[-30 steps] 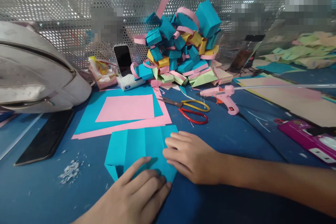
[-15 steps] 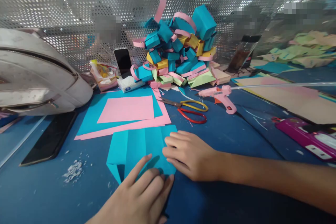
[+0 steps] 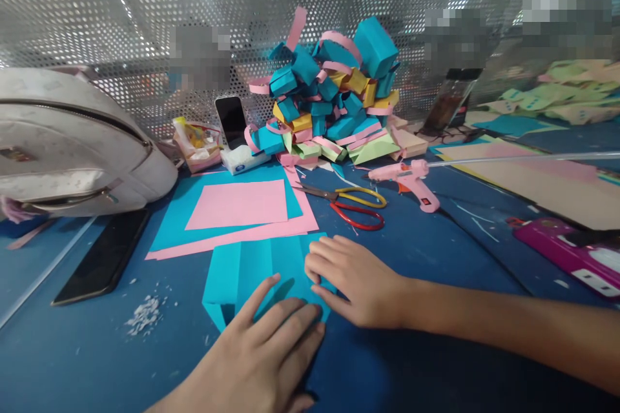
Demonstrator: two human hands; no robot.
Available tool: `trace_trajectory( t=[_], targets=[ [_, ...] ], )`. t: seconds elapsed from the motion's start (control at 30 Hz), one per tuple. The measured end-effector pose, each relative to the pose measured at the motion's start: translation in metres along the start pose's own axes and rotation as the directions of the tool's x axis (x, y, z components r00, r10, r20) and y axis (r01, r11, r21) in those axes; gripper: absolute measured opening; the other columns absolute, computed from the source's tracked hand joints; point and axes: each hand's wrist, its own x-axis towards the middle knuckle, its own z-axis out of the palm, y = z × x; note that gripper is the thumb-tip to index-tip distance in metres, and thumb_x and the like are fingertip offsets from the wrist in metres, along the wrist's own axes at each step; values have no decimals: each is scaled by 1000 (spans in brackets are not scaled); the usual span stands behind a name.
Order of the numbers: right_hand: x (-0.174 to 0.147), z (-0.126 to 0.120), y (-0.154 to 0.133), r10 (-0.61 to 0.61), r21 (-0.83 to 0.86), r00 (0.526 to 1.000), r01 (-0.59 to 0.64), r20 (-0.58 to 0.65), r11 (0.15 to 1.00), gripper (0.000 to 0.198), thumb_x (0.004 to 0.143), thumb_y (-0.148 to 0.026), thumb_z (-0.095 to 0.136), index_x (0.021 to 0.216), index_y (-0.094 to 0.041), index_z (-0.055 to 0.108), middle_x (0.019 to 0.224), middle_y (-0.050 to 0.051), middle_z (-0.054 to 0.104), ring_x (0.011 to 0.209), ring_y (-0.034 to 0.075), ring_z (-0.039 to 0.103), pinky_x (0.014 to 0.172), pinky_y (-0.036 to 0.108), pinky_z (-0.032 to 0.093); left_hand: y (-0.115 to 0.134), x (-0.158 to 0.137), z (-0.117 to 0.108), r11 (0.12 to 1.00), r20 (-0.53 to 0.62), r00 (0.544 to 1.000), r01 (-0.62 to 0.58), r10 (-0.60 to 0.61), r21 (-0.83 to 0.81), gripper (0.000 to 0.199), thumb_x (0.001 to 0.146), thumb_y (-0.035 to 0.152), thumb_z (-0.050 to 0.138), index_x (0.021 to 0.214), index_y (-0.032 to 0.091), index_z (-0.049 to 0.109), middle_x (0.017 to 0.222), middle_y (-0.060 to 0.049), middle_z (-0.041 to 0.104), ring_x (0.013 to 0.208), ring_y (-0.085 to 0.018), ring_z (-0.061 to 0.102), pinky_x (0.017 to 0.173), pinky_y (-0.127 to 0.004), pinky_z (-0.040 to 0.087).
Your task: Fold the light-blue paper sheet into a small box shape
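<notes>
A creased sheet of blue paper (image 3: 254,266) lies on the table in front of me, its left end folded up into a box-like flap. My left hand (image 3: 271,342) rests over its near edge, fingers stretched and apart. At the sheet's right end, my right hand (image 3: 351,281) has its fingers curled over the paper, with the thumb below. What the right fingertips press is partly hidden. Just beyond lie a flat pink sheet (image 3: 237,205) and a larger blue sheet (image 3: 167,226). Scissors (image 3: 334,195) with one yellow and one red handle lie open behind my right hand.
A heap of folded paper pieces (image 3: 334,97) stands at the back. A pink glue gun (image 3: 411,182) and a magenta power strip (image 3: 557,245) are on the right. To the left are a white bag (image 3: 87,148), a black phone (image 3: 101,258) and white scraps (image 3: 144,316).
My left hand's fingers have stretched forward a little over the blue paper. The right thumb has parted from its curled fingers. The whole view has shifted slightly.
</notes>
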Motion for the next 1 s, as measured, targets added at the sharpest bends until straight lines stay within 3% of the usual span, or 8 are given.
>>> trace_trajectory(
  t=[0.17, 0.37, 0.5, 0.6, 0.67, 0.77, 1.0],
  targets=[
    [3, 0, 3, 21, 23, 999, -20, -31, 1000, 5, 91, -22, 50, 88, -18, 52, 93, 5, 54, 84, 19, 45, 72, 32, 33, -6, -3, -5, 995, 38, 999, 11, -8, -94, 45, 96, 40, 48, 136, 19, 51, 141, -9, 54, 124, -27, 53, 113, -57, 28],
    [1, -1, 11, 6, 107, 993, 6, -117, 994, 19, 94, -31, 57, 82, -17, 54, 86, 2, 56, 81, 16, 48, 72, 28, 33, -10, 3, -22, 991, 201, 979, 45, -20, -122, 46, 97, 45, 48, 140, 27, 47, 146, -6, 48, 129, -29, 50, 111, -61, 30],
    [-6, -15, 15, -232, 65, 962, 243, -148, 968, 22, 97, -34, 54, 85, -18, 63, 81, 2, 58, 77, 15, 50, 70, 28, 33, -11, 8, -28, 989, 206, 978, 51, -21, -139, 47, 96, 47, 49, 139, 28, 48, 145, -4, 49, 130, -27, 48, 115, -59, 23],
    [-16, -30, 11, -418, -4, 905, 420, 76, 908, 21, 100, -33, 50, 97, -23, 68, 74, 1, 63, 69, 15, 54, 63, 29, 29, -12, 9, -27, 985, 219, 976, 54, -17, -162, 48, 96, 47, 48, 140, 27, 47, 143, -4, 52, 127, -27, 50, 116, -59, 21],
    [-23, -38, 6, -342, -102, 923, 363, 179, 926, 19, 98, -33, 52, 107, -26, 67, 63, -2, 62, 55, 14, 51, 55, 30, 23, -13, 8, -25, 985, 209, 978, 57, -21, -164, 48, 96, 47, 48, 140, 27, 46, 143, -3, 52, 126, -27, 51, 116, -59, 21],
    [-32, -48, -3, -184, -263, 960, 237, 211, 935, 17, 92, -31, 60, 107, -27, 68, 50, -3, 57, 41, 14, 45, 50, 31, 13, -14, 8, -19, 990, 193, 981, 38, -11, -137, 48, 96, 47, 49, 139, 26, 48, 144, -5, 51, 125, -29, 52, 115, -61, 22],
    [-35, -62, -7, 39, -391, 971, 59, 237, 919, 11, 90, -26, 60, 90, -24, 71, 56, 0, 61, 47, 16, 52, 50, 31, 8, -13, 11, -22, 996, 258, 966, 42, -21, -79, 49, 95, 44, 52, 140, 26, 48, 147, -6, 47, 127, -32, 50, 113, -64, 22]
  ],
)
